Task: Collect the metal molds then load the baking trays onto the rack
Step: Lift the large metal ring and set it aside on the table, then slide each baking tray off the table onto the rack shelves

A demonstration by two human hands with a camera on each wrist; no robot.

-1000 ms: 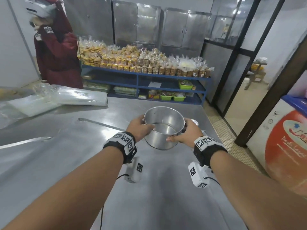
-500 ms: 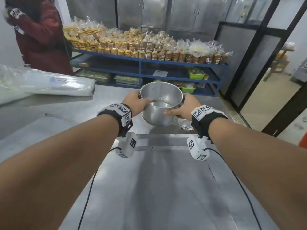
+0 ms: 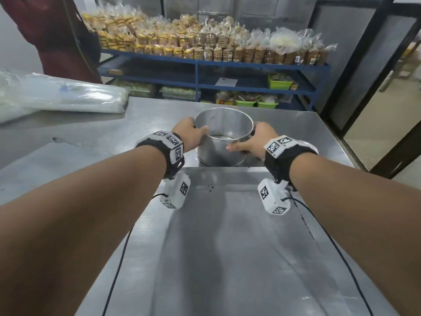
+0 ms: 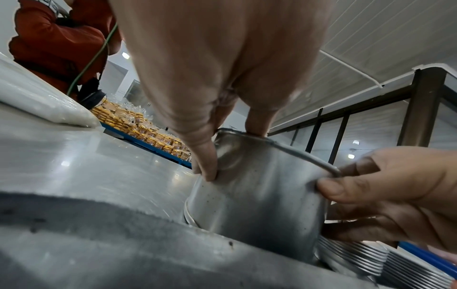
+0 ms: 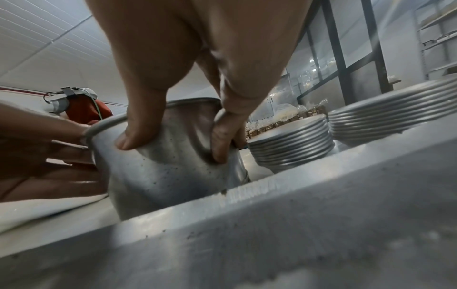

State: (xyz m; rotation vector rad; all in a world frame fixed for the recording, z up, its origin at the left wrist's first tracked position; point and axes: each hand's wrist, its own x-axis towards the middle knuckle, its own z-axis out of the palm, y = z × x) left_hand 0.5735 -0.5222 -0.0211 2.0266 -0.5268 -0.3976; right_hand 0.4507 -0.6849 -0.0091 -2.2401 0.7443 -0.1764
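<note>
Mold (image 3: pixel 224 142) sits upright on the table (image 3: pixel 227 247) just past a tray (image 3: pixel 227 179), both hands (image 3: pixel 190 135) (image 3: pixel 252 142) gripping its rim, fingers (image 5: pixel 220 140) curled around the wall. Beside the mold stand stacked discs (image 5: pixel 289 142). Collecting looks unfinished; no tray loaded, no rack in view.

Light: bright, even, from overhead.
Glare: soft sheen on the steel table (image 3: pixel 227 247).
Blur: wrist views smeared in the foreground.
Edges: wide-angle bending.
</note>
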